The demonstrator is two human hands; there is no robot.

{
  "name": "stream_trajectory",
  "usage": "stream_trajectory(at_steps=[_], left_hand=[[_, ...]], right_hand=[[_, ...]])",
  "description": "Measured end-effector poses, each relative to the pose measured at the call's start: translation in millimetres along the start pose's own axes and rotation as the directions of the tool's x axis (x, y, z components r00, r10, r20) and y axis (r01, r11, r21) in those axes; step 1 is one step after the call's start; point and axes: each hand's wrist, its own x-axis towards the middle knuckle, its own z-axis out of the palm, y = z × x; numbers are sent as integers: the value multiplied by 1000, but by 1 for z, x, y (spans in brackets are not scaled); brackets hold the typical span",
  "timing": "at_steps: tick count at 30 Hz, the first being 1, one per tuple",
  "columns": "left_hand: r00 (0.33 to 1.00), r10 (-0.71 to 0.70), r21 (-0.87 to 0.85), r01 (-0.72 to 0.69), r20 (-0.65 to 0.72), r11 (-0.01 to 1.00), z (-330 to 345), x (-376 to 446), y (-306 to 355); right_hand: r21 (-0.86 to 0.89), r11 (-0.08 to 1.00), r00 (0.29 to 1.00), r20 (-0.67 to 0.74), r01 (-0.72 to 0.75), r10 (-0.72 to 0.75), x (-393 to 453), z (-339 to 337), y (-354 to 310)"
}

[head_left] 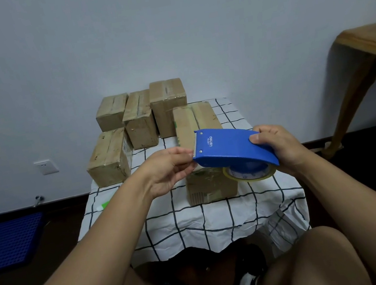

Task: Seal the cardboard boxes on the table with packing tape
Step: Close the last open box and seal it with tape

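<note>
A blue tape dispenser [230, 149] with a roll of clear packing tape [249, 174] hangs above the near end of a long cardboard box [197, 121] on the checked tablecloth. My right hand [274, 145] grips the dispenser's rear end. At the dispenser's toothed front edge, the fingertips of my left hand [169, 170] pinch; the tape end there is too thin to make out. Several more cardboard boxes stand behind and to the left: one at the left [107, 158], three in a back row [112, 111], [139, 120], [167, 107].
The small table's white cloth with black grid lines [189, 216] hangs over the front edge, above my knees. A small green and white object [103, 205] lies at the cloth's left edge. A blue plastic crate [7, 243] sits on the floor left; a wooden table [370, 47] stands right.
</note>
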Motion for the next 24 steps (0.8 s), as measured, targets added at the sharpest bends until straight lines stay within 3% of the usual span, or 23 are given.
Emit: stream_trajectory(at_steps=[11,14,24], left_hand=[[952,247,381,-163,-183,910,3,-5,5],[921,287,411,-162,-264,897,-10,-8,8],[904,276,401,-132,-326,906,-5,-1,-17]], right_hand=[[-285,958,999,-11,40,-45,7,-16,-25],[-339,940,999,-25,30,-41,5,-40,-34],[-511,860,1000,-11,-6,0,7,-73,-40]])
